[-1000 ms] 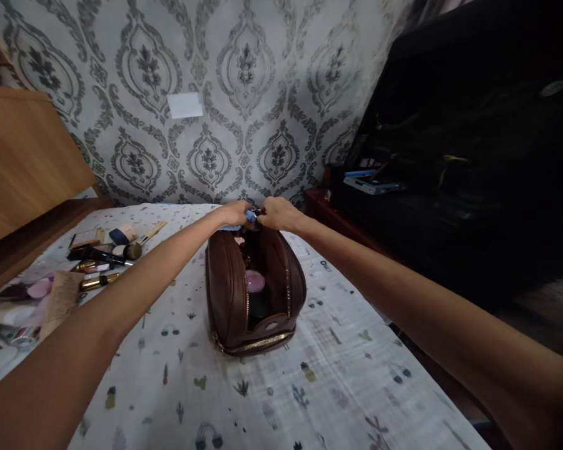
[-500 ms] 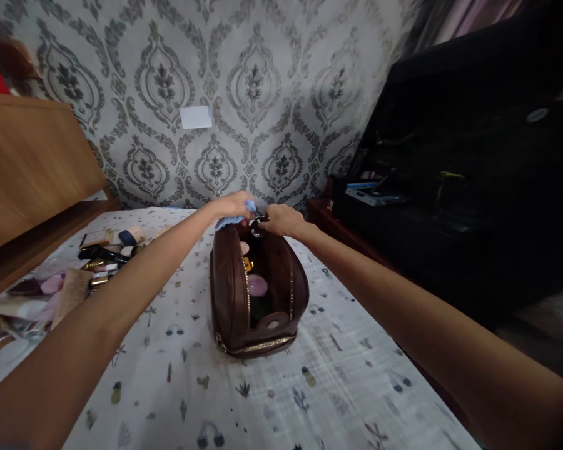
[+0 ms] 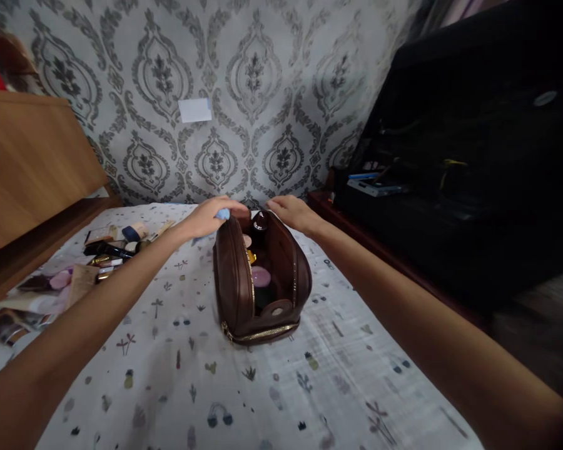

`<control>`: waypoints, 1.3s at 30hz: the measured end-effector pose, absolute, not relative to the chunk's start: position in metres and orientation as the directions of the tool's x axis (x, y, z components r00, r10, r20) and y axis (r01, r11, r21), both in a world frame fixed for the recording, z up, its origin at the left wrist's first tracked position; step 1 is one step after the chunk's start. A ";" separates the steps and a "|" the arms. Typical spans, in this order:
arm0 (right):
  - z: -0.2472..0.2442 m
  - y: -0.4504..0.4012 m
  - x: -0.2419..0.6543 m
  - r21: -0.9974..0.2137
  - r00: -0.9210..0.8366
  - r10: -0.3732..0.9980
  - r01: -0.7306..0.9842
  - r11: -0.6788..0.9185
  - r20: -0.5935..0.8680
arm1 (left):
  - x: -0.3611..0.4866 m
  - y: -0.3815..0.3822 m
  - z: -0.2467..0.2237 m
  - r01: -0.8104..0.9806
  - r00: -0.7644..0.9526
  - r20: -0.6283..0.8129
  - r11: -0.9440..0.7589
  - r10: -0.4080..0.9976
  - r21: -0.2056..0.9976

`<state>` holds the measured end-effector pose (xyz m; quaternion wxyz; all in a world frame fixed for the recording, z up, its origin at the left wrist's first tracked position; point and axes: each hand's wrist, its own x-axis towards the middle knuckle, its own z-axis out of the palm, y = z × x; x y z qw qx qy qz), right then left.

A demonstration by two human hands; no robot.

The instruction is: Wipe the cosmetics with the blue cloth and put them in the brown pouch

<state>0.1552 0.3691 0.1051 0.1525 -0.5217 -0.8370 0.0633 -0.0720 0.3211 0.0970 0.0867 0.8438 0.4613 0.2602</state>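
Note:
A brown zip bag (image 3: 234, 284) stands unzipped on the patterned white sheet, with a pink item (image 3: 261, 277), a small yellow item and a dark, shiny-ringed bottle (image 3: 259, 222) inside. My left hand (image 3: 216, 215) is at the bag's far left rim, fingers wrapped round a light blue cloth (image 3: 223, 214) that shows only in part. At the far right rim is my right hand (image 3: 288, 211), its fingers stretched out and nothing visible in them.
Makeup items, among them a beige tube (image 3: 81, 284) and a black brush or tube (image 3: 107, 250), lie at the left. A wooden cabinet (image 3: 32, 162) stands beyond them. A large black object (image 3: 450, 187) fills the right side.
My hands have moved apart, the left one leftward with the blue cloth. My right hand has let go of the dark bottle, which now sits at the bag's far end.

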 end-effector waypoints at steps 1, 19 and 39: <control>0.103 0.364 0.159 -0.284 -0.397 0.892 0.849 0.446 0.217 | -0.074 0.317 0.096 0.740 0.523 0.315 -0.605 0.792 0.295; 0.004 0.304 0.225 -0.939 -0.069 0.940 0.068 0.338 0.333 | -0.081 0.292 0.082 0.801 0.519 0.361 -0.588 0.775 0.110; 0.001 0.157 0.220 -0.392 -0.360 0.456 0.239 0.888 0.814 | -0.136 0.160 -0.021 0.802 -0.220 0.239 0.036 0.946 0.596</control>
